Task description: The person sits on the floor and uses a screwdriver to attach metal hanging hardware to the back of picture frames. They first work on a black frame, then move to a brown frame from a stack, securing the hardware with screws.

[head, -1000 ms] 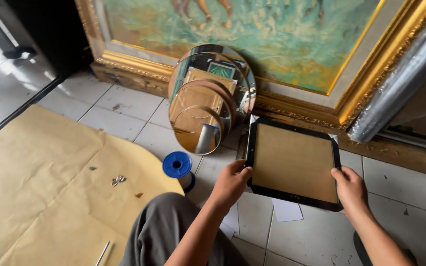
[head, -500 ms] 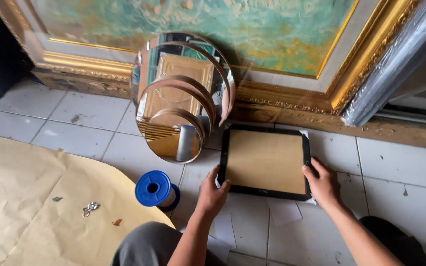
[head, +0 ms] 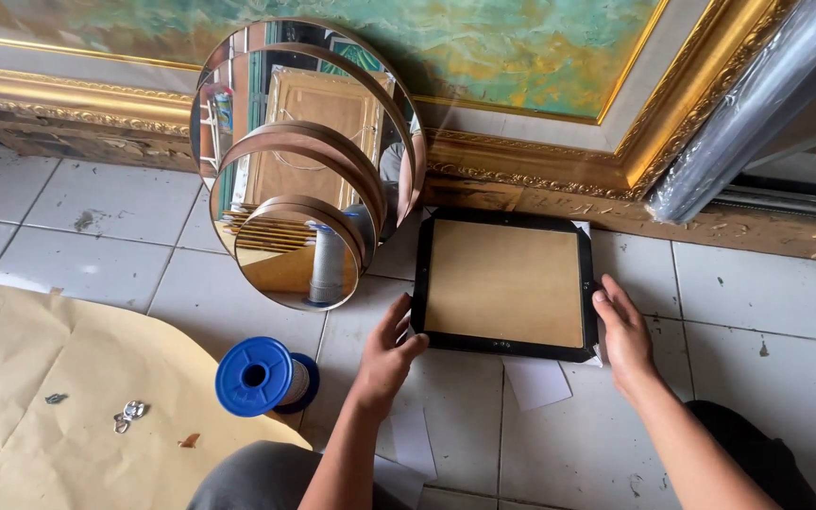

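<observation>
Frame (head: pixel 504 283), black-edged with brown backing up, lies flat on the tiled floor (head: pixel 757 302) straight ahead of us, long axis left-right. Left hand (head: pixel 387 351) and right hand (head: pixel 623 331), fingers spread, touch its near corners, equally close.

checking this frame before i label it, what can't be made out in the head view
- Front of the black rectangular picture frame: it lies face down, only the brown backing shows.
- Grip of the left hand and right hand: they rest at the frame's lower corners; the undersides of the fingers are hidden.
- Large gold-framed painting: cut off by the top edge.
- Small metal bits on the brown paper sheet: too small to identify.
</observation>
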